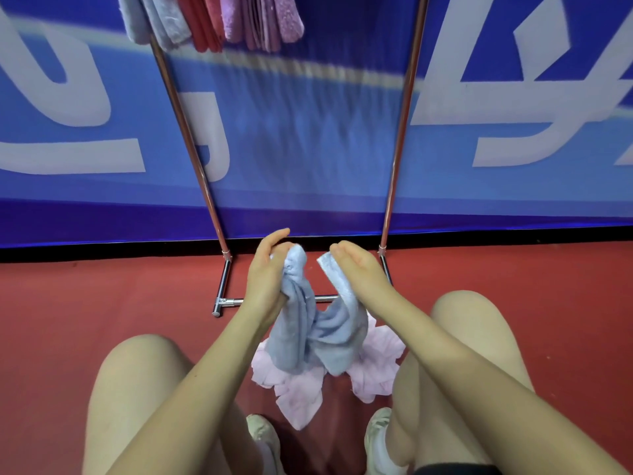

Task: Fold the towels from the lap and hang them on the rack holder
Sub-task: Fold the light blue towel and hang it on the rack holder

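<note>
Both raised: left hand (265, 272) and right hand (356, 265) grip blue towel (318, 334).

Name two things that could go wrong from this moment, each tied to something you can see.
1. The blue towel hangs bunched between the left hand and right hand, so a fold may come out uneven.
2. The pink towel droops between the knees toward the red floor and might slip down.
</note>
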Demonstrator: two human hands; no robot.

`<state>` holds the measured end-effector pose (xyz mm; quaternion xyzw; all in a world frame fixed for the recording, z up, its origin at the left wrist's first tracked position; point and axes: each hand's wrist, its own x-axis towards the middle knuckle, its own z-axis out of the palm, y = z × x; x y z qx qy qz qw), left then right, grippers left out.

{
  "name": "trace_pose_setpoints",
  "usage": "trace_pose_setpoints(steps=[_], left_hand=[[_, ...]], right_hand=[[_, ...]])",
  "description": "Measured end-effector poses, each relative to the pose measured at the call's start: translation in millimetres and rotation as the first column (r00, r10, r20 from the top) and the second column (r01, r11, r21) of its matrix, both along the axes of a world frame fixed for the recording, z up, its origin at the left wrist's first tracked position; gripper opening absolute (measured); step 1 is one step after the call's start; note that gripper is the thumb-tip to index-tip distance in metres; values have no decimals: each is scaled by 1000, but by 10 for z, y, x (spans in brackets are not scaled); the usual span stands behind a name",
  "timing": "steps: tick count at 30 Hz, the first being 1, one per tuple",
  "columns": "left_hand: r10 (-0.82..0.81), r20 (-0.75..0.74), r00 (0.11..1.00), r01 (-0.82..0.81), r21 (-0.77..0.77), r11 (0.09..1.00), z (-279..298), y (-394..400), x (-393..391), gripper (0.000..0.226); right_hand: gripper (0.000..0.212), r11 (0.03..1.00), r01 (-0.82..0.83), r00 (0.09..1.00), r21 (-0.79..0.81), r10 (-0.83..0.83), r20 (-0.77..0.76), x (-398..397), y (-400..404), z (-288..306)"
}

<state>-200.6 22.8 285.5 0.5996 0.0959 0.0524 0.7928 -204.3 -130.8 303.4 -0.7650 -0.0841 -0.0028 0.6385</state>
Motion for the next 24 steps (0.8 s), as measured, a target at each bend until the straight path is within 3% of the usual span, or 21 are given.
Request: trace_pose_setpoints(steps=[6, 10, 14, 19, 24], left_hand=[[-16, 50, 999, 18, -24, 1000, 41, -51, -61, 31], [-11, 87, 996, 17, -70, 997, 111, -81, -71, 30], [-15, 102, 995, 18, -30, 999, 102, -64, -65, 34], [-111, -19, 994, 106, -157, 982, 32, -3, -7, 50], [-363, -146, 920, 312, -286, 906, 14, -26, -6, 28]], right_hand=[[25, 990, -134, 991, -37, 134, 16, -29, 22, -23], [22, 969, -243, 967, -35, 239, -82, -65, 78, -33], [29, 981, -181, 983, -72, 179, -44, -42, 132, -65], [36, 998, -58, 996, 7, 57, 63, 6, 72, -15], [39, 999, -42, 992, 8, 41, 122, 18, 34, -17]])
